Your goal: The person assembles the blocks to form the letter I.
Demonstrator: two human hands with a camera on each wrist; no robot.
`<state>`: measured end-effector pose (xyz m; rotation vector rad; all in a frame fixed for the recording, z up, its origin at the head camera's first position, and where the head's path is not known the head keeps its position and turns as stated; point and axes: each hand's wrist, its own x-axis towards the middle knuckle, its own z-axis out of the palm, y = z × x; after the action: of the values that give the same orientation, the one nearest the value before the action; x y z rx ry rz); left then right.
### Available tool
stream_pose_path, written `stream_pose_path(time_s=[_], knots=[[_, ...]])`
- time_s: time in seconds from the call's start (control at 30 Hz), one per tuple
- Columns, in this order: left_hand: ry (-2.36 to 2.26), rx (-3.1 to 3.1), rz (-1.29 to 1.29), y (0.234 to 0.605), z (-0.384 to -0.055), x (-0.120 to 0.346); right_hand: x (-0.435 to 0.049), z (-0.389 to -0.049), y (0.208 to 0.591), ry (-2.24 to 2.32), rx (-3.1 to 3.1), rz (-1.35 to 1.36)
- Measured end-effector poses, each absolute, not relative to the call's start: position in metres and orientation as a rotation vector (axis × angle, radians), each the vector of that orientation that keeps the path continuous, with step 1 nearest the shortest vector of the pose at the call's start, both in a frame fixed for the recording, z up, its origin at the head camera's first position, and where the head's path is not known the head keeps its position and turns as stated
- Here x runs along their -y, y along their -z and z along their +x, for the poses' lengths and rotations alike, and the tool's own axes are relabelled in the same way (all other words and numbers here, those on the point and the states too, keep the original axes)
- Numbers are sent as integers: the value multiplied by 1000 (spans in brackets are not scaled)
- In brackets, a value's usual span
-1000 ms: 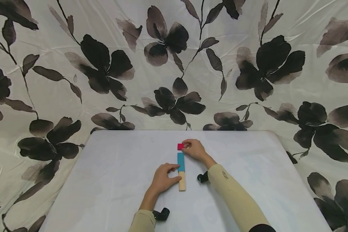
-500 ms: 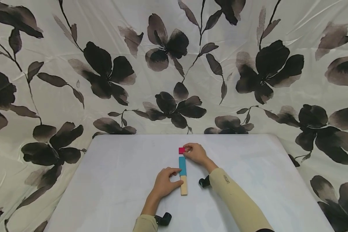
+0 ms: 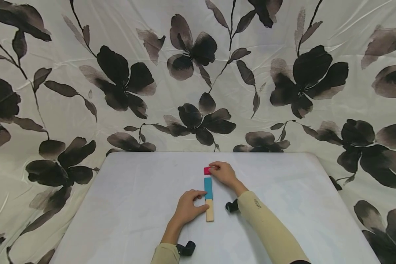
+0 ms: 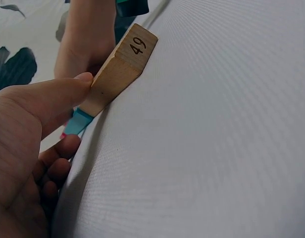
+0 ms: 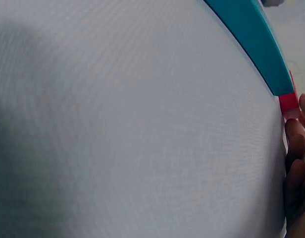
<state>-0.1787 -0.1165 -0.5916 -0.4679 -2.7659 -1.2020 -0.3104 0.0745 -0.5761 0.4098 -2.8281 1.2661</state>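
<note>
In the head view a plain wooden block [image 3: 209, 211] and a blue block [image 3: 208, 188] lie end to end in a line on the white table. Beyond the blue one is a small red block [image 3: 206, 171], with a narrow pale gap between them as seen from above. My left hand [image 3: 186, 208] touches the left side of the line, its thumb on the wooden block and its index finger at the blue one. My right hand [image 3: 223, 173] pinches the red block from the right with thumb and index finger. In the left wrist view the wooden block's end [image 4: 137, 45] bears the number 49.
The white table [image 3: 135, 205] stretches around the blocks, its far edge just beyond the red one. A cloth with dark flowers [image 3: 194, 121] hangs behind it. Black wrist cameras sit at the left wrist [image 3: 186, 249] and right wrist [image 3: 231, 206].
The head view has shifted slightly, moving the table lower in the picture since a second ago. Hands and blocks keep nearly the same places relative to each other.
</note>
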Motion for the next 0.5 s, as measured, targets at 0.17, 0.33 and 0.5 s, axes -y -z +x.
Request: stream_pose_path(time_s=[0.17, 0.33, 0.5], knots=[[1214, 2769, -470, 590, -178, 116, -73, -310, 576, -1216, 2839, 386], [1189, 2781, -464, 591, -179, 116, -73, -309, 576, -1212, 2843, 363], [1183, 2787, -456, 592, -179, 116, -72, -308, 575, -1236, 2836, 355]])
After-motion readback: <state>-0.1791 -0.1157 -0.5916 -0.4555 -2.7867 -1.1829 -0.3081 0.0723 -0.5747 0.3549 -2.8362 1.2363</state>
